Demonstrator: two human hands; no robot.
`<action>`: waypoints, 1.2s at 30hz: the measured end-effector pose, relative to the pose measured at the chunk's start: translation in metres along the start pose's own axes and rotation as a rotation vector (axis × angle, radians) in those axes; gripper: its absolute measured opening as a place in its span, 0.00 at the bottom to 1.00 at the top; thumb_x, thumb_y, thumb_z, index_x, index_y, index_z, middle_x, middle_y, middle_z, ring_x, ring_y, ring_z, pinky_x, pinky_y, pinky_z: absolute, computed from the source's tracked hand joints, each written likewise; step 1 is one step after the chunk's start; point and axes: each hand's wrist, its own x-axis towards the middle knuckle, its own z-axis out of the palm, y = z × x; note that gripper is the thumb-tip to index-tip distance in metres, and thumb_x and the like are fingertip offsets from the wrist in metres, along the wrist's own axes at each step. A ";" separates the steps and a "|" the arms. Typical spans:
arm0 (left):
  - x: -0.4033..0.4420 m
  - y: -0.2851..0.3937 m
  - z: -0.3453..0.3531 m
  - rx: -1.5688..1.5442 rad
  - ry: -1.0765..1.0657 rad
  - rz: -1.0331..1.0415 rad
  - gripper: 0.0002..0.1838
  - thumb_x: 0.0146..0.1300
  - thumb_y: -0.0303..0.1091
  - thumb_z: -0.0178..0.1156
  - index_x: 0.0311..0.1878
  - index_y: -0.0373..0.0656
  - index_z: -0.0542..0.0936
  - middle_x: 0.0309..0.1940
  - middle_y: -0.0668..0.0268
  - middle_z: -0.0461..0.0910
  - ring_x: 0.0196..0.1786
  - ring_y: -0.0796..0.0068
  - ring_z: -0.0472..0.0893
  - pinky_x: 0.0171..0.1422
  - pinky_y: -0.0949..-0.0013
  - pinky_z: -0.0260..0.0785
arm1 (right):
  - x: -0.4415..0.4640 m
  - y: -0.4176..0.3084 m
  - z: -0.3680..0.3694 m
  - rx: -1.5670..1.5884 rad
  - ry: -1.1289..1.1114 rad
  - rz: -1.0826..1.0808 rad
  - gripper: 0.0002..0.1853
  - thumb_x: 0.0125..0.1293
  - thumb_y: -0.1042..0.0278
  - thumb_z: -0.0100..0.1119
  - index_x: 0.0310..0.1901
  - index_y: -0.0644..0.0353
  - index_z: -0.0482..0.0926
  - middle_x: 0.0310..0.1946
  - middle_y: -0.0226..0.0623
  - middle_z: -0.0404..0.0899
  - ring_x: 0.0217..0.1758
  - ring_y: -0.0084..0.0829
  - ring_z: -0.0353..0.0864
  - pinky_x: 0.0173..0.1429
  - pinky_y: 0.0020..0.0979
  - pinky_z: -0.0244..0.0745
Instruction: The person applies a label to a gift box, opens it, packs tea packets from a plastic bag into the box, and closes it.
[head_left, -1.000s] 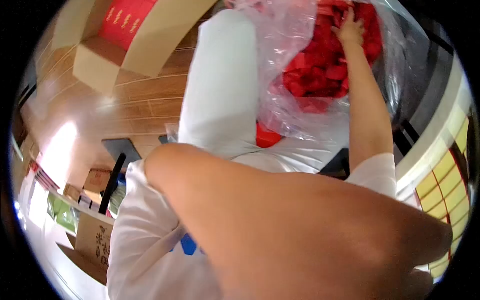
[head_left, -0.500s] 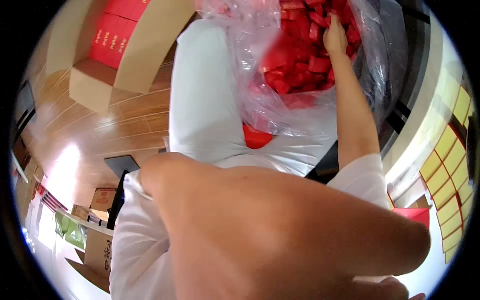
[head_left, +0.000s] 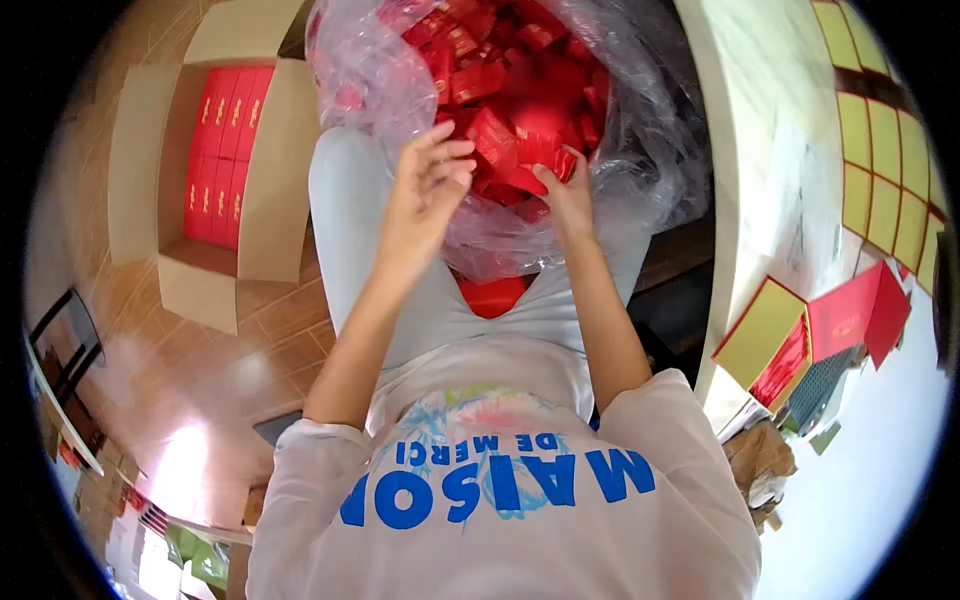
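A clear plastic bag [head_left: 490, 245] full of small shiny red packets [head_left: 480, 80] lies open in front of my lap. Over its near side, my right hand [head_left: 568, 195] pinches a red packet [head_left: 540, 150] between thumb and fingers. My left hand [head_left: 425, 185] hovers at the bag's left edge, fingers apart and nothing in them. Close beside its fingertips is another red packet [head_left: 492, 140], which looks tilted up; whether it touches the packet in my right hand I cannot tell.
On the wooden floor to the left stands an open cardboard carton [head_left: 200, 255] holding rows of red boxes [head_left: 225, 130]. A pale tabletop [head_left: 740, 150] runs along the right, with yellow boxes [head_left: 880, 150] and an opened red-and-gold box [head_left: 765, 335].
My left arm has come down from right before the camera to the bag. My right hand has drawn back from deeper in the bag and now grips a packet. The view has shifted.
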 end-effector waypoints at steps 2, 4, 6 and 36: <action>-0.003 -0.039 0.013 0.023 0.009 -0.024 0.32 0.64 0.30 0.60 0.68 0.39 0.59 0.59 0.54 0.69 0.57 0.66 0.73 0.63 0.64 0.66 | -0.025 -0.025 -0.005 0.256 0.003 0.107 0.26 0.57 0.75 0.66 0.57 0.60 0.68 0.51 0.42 0.74 0.51 0.29 0.75 0.57 0.29 0.71; -0.003 -0.052 0.027 0.162 0.074 -0.032 0.40 0.60 0.35 0.66 0.70 0.39 0.54 0.62 0.52 0.63 0.63 0.61 0.68 0.68 0.60 0.61 | -0.038 -0.034 -0.011 0.236 0.001 0.074 0.26 0.57 0.75 0.65 0.57 0.60 0.68 0.51 0.42 0.74 0.51 0.30 0.75 0.57 0.29 0.71; -0.004 -0.057 0.033 0.321 0.060 0.078 0.43 0.59 0.37 0.67 0.71 0.38 0.53 0.64 0.50 0.60 0.65 0.59 0.65 0.70 0.59 0.58 | -0.054 -0.044 -0.018 0.250 -0.036 0.102 0.25 0.57 0.76 0.64 0.57 0.60 0.68 0.50 0.40 0.74 0.50 0.30 0.75 0.57 0.30 0.71; 0.001 -0.040 -0.009 -0.228 -0.058 -0.087 0.19 0.64 0.25 0.50 0.60 0.39 0.67 0.48 0.60 0.78 0.50 0.68 0.79 0.58 0.64 0.71 | -0.119 -0.085 -0.057 0.782 -0.316 0.267 0.21 0.69 0.70 0.54 0.62 0.52 0.65 0.53 0.39 0.76 0.47 0.34 0.83 0.31 0.29 0.82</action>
